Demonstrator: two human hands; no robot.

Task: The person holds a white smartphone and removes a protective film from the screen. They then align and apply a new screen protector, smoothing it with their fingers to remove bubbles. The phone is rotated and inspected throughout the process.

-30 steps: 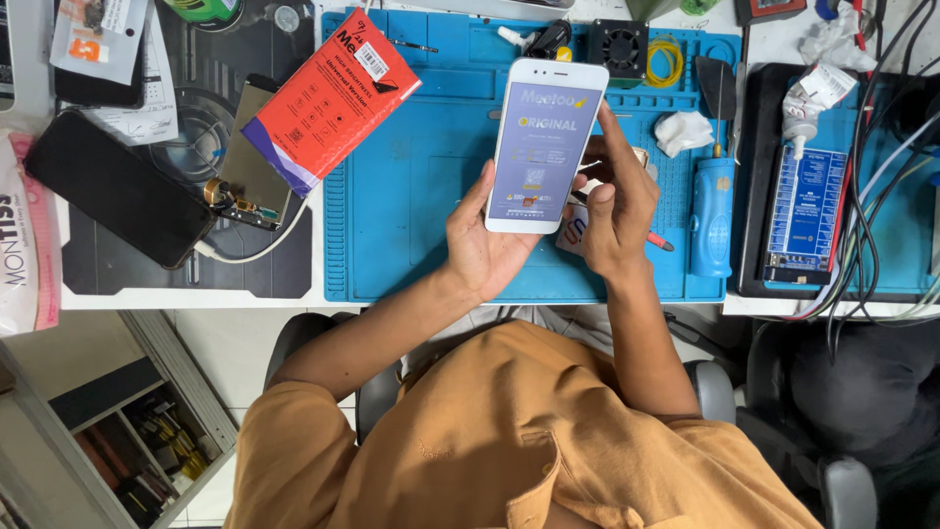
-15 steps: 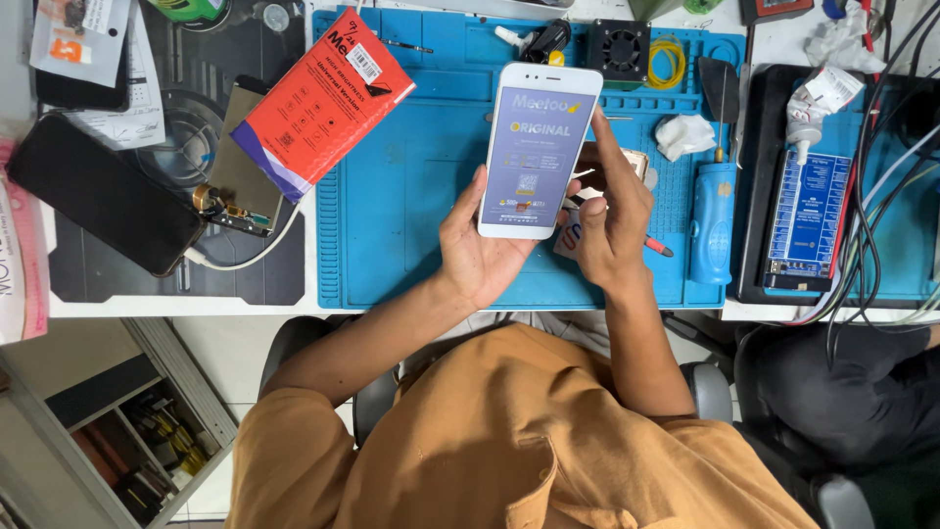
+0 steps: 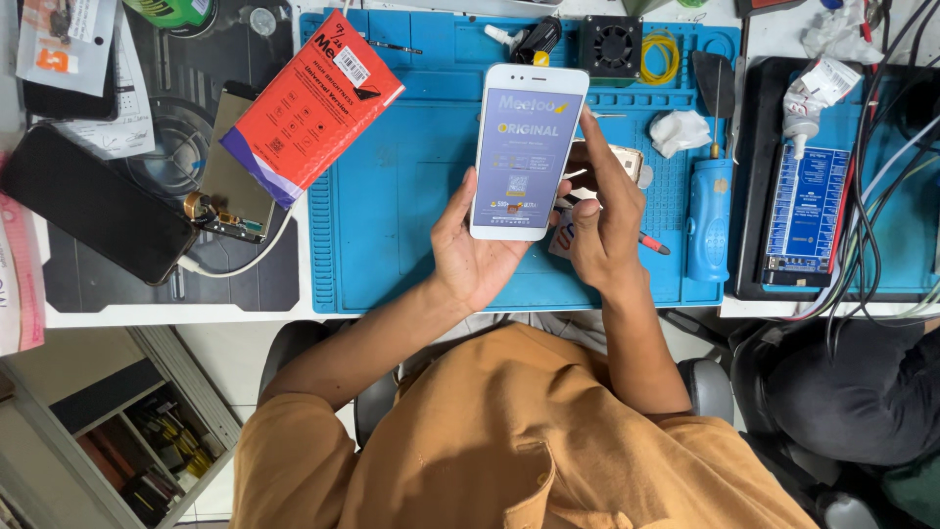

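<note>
while the left hand (image 3: 480, 257) cradles a flat, glossy white phone (image 3: 527, 150), the right hand (image 3: 599, 227) touches its edge

Orange short-sleeved collared shirt (image 3: 519, 441), bare forearms.

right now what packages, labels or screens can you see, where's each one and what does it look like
White phone screen: held in left hand, purple-blue film.
Red package: flat on blue mat's left edge, purple end.
Black phone: far left, dark.
Blue board: right, white label.
Right hand: on the white phone's edge.
</note>
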